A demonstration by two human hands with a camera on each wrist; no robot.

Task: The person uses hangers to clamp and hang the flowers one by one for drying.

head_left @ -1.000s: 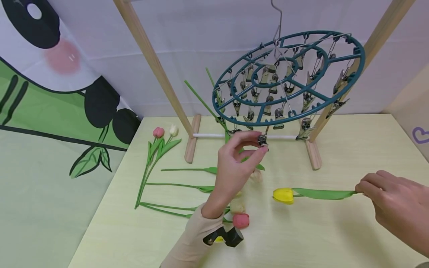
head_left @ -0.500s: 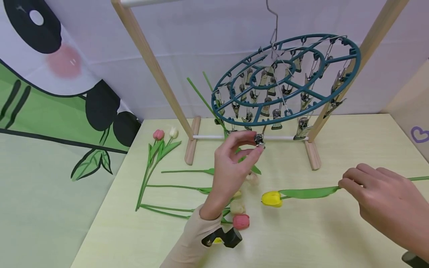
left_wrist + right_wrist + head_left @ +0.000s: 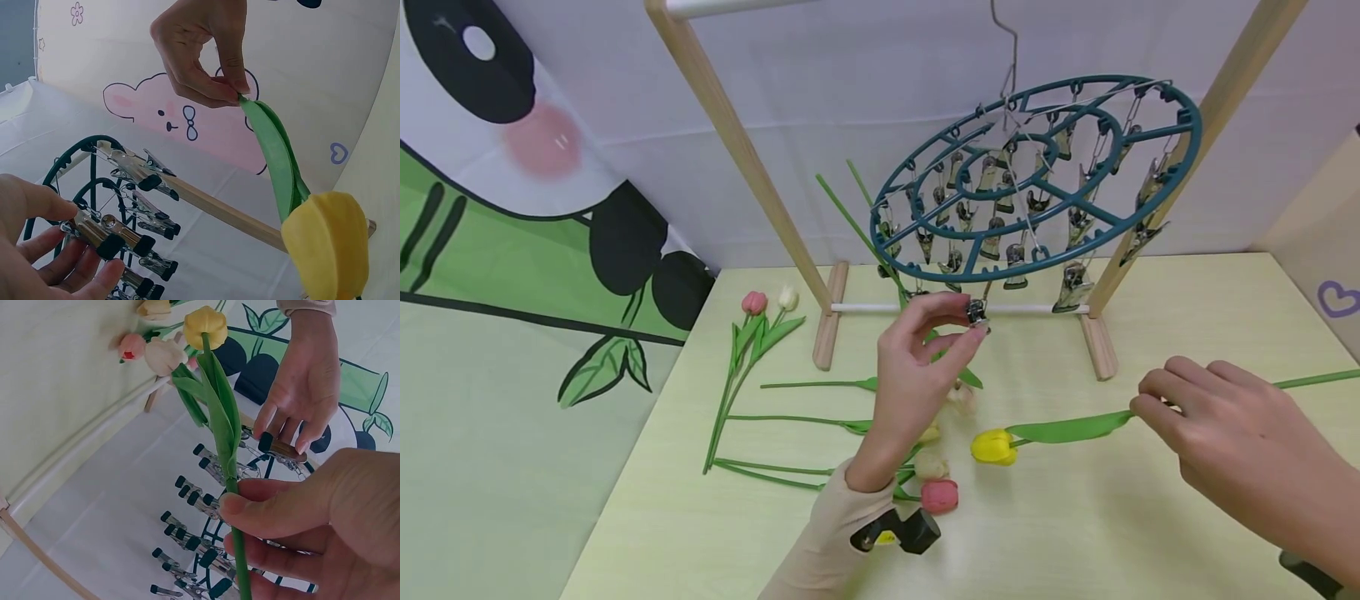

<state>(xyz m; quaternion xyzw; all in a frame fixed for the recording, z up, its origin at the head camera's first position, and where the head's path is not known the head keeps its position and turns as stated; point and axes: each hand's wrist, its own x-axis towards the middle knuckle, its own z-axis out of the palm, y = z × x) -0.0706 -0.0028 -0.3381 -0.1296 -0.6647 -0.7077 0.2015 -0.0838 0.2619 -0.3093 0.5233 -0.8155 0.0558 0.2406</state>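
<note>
Below the near rim of the round teal hanger [image 3: 985, 272], the left hand [image 3: 917, 367] pinches a metal clip [image 3: 977, 313] between thumb and fingers. In the left wrist view that clip [image 3: 94, 232] has dark tips and hangs among others. The right hand [image 3: 1232, 433] holds a yellow tulip [image 3: 995, 447] by its green stem, the bloom pointing left and lying to the right of the left forearm. In the right wrist view thumb and fingers grip the stem [image 3: 239, 562] just under the leaves, with the bloom [image 3: 205, 328] upward.
A wooden frame [image 3: 737, 150] with a white lower bar [image 3: 865, 308] stands around the hanger. Pink and white tulips [image 3: 754, 302] lie at the table's left; several more stems [image 3: 805, 416] lie beside the left forearm. Another tulip's stem [image 3: 850, 212] slants up at the hanger's left side.
The right hand has moved left with the yellow tulip, bringing the bloom closer to the left hand. The left hand keeps its pinch on the clip, its place nearly the same.
</note>
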